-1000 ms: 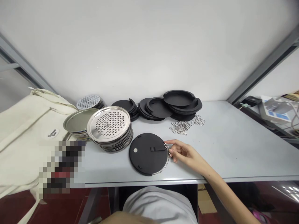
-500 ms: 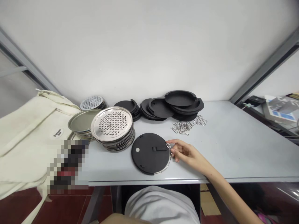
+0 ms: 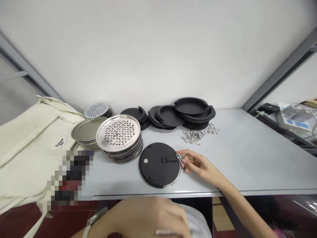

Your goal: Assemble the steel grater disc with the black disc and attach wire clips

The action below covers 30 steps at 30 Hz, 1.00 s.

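Observation:
A small silver wire clip (image 3: pixel 179 159) is pinched between the fingers of my right hand (image 3: pixel 199 167). The clip touches the right edge of a black round disc (image 3: pixel 155 172), beside a short raised strap. The disc lies flat near the table's front edge, with a pale round dot on its left and a metal rim showing at lower right. My left hand (image 3: pixel 155 215) is low in front of my body, below the table edge. Motion smears its fingers, and a shiny streak shows near them; whether it holds anything is unclear.
Silver grater discs (image 3: pixel 119 132) are stacked left of the black disc, with plain metal plates (image 3: pixel 86 129) behind. Black round trays (image 3: pixel 170 115) and loose clips (image 3: pixel 193 136) lie at the back. A cream bag (image 3: pixel 27 142) covers the left side of the table (image 3: pixel 247 158).
My left hand has risen into view from the bottom edge. My right hand and the clip stay at the disc's edge, almost unmoved.

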Each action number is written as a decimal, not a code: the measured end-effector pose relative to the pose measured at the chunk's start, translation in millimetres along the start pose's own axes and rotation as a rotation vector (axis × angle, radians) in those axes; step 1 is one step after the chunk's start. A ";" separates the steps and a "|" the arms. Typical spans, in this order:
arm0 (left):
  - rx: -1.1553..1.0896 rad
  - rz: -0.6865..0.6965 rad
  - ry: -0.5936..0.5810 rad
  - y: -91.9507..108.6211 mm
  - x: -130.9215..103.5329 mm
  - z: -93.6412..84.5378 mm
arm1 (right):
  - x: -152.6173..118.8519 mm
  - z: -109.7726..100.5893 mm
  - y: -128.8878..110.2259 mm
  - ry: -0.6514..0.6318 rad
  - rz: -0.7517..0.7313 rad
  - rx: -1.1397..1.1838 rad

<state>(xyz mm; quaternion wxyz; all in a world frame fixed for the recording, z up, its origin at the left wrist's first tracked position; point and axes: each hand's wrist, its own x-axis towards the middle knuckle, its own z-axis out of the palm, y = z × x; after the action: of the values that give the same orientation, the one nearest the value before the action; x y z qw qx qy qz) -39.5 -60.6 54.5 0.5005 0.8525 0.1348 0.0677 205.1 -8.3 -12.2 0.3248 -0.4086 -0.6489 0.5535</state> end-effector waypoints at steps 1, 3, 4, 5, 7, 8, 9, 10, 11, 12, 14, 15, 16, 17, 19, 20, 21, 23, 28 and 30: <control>0.045 -0.037 0.081 -1.4 4.0 -4.8 | 0.0 -0.3 0.0 -0.003 0.004 0.004; 0.216 -0.147 0.317 -8.2 12.4 -15.1 | 0.2 -0.7 0.1 -0.008 0.011 0.011; 0.265 -0.196 0.401 -13.5 16.7 -20.3 | 0.2 -0.9 0.1 -0.009 0.016 0.014; 0.307 -0.223 0.443 -19.8 20.9 -25.1 | 0.3 -1.0 0.2 -0.009 0.021 0.018; 0.404 -0.207 0.479 -33.1 28.5 -32.5 | 0.5 -1.0 0.0 -0.004 0.031 0.024; 0.442 -0.212 0.488 -39.2 31.9 -34.7 | 0.6 -1.0 -0.3 -0.002 0.034 0.027; 0.477 -0.215 0.493 -44.5 34.9 -35.8 | 0.7 -1.0 -0.7 0.000 0.038 0.030; 0.510 -0.220 0.499 -48.8 37.4 -36.0 | 0.8 -0.9 -1.1 0.001 0.041 0.034; 0.539 -0.227 0.505 -52.1 39.5 -35.3 | 1.0 -0.9 -1.4 0.002 0.042 0.040; 0.565 -0.232 0.512 -54.5 41.2 -34.1 | 1.3 -0.8 -1.5 0.004 0.042 0.047; 0.598 -0.236 0.525 -57.1 43.3 -30.9 | 2.0 -0.6 -1.0 0.004 0.039 0.062; 0.605 -0.237 0.534 -57.5 43.8 -29.2 | 2.5 -0.4 -0.5 0.003 0.034 0.069; 0.611 -0.235 0.541 -57.4 43.9 -27.6 | 3.0 -0.2 0.1 0.001 0.030 0.075; 0.621 -0.233 0.546 -57.0 43.8 -26.2 | 3.5 0.0 0.6 -0.001 0.027 0.082; 0.657 -0.226 0.547 -55.8 43.0 -23.8 | 4.1 0.5 1.2 -0.002 0.026 0.089; 0.678 -0.222 0.543 -55.3 42.5 -23.0 | 4.1 0.6 1.2 -0.001 0.029 0.090; 0.695 -0.217 0.537 -54.9 42.0 -22.4 | 4.1 0.7 0.9 -0.002 0.037 0.091; 0.706 -0.209 0.531 -55.1 41.0 -21.7 | 3.7 0.3 -0.2 -0.005 0.054 0.102; 0.675 -0.208 0.547 -58.3 40.3 -21.6 | 3.2 -1.8 -1.2 -0.042 0.079 0.214; 0.674 -0.209 0.557 -58.8 40.4 -21.4 | 3.6 -2.5 0.2 -0.054 0.080 0.265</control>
<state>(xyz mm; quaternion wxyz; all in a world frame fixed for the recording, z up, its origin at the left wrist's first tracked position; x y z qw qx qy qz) -15.8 -3.4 13.0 0.1437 0.8990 0.3642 0.1963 205.6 -4.0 -12.1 0.3359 -0.3725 -0.5620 0.6577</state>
